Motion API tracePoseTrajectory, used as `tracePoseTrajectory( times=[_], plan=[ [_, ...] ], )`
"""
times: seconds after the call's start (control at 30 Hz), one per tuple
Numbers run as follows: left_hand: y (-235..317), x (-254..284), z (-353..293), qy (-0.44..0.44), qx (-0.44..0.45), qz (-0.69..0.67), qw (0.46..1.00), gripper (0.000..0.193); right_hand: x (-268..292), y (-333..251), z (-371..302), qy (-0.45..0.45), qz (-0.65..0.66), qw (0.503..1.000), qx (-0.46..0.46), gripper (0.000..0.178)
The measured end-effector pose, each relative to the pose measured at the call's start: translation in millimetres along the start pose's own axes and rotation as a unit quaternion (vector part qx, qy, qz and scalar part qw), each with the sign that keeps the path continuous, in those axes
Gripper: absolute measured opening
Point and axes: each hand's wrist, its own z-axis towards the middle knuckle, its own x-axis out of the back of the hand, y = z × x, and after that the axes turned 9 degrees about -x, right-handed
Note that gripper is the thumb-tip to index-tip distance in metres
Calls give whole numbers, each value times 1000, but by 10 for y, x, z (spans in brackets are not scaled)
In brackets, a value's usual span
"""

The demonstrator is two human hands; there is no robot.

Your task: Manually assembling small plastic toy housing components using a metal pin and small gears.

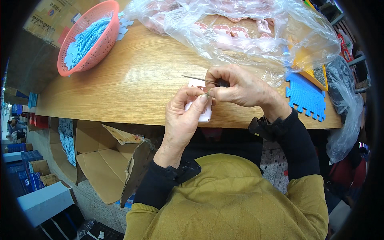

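Standing by the wooden table. Worker's left hand closed around a pale pink case, thumb and forefinger pinched over its face. Case sits at the table's near edge, middle. Right hand curled on a pointed tool, dark handle in the palm, thin shaft aimed left above the case. Both hands narrow, fingertips meeting; anything between them too small to tell. Far left: pink basket heaped with flat blue pieces. Far side: clear plastic sheet, pink parts among its folds. Right: blue foam mat, yellow tray of small grey bits just beside it. Near left, below table: open cardboard box.
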Motion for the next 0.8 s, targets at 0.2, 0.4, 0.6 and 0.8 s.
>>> tracePoseTrajectory(
  times=[0.2, 0.4, 0.6, 0.8],
  plan=[
    [121, -105, 17, 34, 78, -102, 991, 44, 133, -16, 31, 26, -93, 995, -30, 10],
    [113, -107, -10, 21, 55, -41, 997, 62, 85, -73, 86, 47, -230, 972, -31, 15],
    [130, -90, 13, 15, 101, -75, 992, 60, -109, -85, 72, 145, -389, 907, 64, 15],
    [177, 18, 7, 36, 163, -228, 959, 54, -240, -7, 32, 221, -458, 854, 110, 10]
  ],
)
